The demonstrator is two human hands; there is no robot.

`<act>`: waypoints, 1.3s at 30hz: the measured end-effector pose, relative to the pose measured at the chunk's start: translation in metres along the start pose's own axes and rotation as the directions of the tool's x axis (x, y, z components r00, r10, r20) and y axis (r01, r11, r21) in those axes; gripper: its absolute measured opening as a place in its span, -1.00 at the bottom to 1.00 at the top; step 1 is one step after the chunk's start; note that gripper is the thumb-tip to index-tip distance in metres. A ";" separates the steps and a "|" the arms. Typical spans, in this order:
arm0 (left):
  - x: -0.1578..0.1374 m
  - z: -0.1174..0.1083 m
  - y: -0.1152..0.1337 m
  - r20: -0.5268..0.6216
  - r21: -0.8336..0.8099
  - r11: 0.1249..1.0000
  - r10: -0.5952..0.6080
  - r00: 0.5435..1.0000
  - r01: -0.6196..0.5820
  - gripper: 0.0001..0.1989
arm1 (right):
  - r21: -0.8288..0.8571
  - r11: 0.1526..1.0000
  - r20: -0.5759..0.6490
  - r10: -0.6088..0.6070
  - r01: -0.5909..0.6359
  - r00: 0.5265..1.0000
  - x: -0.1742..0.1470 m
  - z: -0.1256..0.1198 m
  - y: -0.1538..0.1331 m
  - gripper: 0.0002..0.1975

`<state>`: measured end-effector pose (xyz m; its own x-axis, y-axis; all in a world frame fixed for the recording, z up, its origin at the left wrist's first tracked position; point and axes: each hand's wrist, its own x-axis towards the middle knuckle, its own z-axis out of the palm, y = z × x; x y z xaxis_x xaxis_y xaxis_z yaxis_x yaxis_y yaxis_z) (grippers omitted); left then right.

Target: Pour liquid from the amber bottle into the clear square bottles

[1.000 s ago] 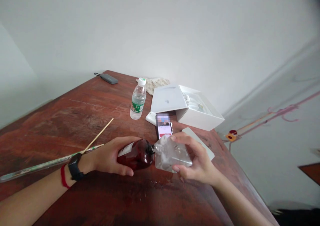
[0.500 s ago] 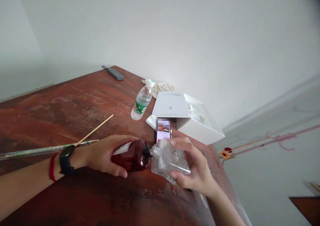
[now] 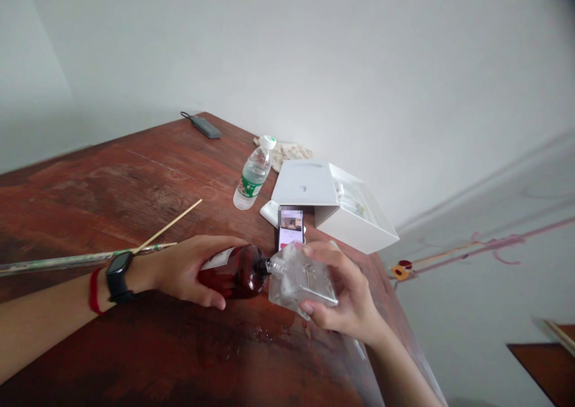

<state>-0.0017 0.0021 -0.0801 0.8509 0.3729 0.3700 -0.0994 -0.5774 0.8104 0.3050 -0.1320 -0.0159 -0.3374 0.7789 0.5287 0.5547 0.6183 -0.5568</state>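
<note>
My left hand (image 3: 191, 272) is wrapped round a dark red-brown bottle (image 3: 245, 273) with a white label, tipped on its side so its black neck points right. In my right hand (image 3: 344, 293) is a clear square glass bottle (image 3: 299, 281), also tilted, its threaded neck pointing left. The two necks meet, mouth to mouth. Whether liquid is passing between them I cannot tell. A few wet drops (image 3: 260, 335) lie on the wooden table (image 3: 135, 347) below the bottles.
Beyond my hands stand a water bottle (image 3: 251, 179), a phone (image 3: 291, 227) and a white box (image 3: 354, 221). Thin wooden sticks (image 3: 173, 222) and a wrapped pack (image 3: 67, 263) lie left. A grey device (image 3: 205, 126) and a cloth (image 3: 291, 151) are farther back.
Both bottles stay neck to neck in my hands. The whole view has shifted slightly, with everything sitting a little higher in the picture.
</note>
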 end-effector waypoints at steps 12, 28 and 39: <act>-0.003 0.000 -0.003 -0.011 0.027 1.000 -0.002 1.000 0.002 -0.12 | -0.011 1.000 -0.017 0.003 -0.004 1.000 -0.001 0.001 -0.001 -0.40; -0.001 0.000 -0.002 0.020 0.027 1.000 0.008 1.000 -0.008 -0.16 | -0.008 1.000 -0.010 -0.008 0.007 1.000 -0.001 -0.001 -0.002 -0.40; -0.001 0.000 -0.003 0.033 -0.001 1.000 -0.004 0.999 0.004 -0.16 | -0.019 1.000 -0.016 -0.009 0.009 1.000 -0.001 -0.001 -0.001 -0.39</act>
<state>-0.0022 0.0035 -0.0825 0.8681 0.3506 0.3515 -0.0968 -0.5749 0.8125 0.3052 -0.1338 -0.0151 -0.3308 0.7713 0.5438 0.5656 0.6233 -0.5400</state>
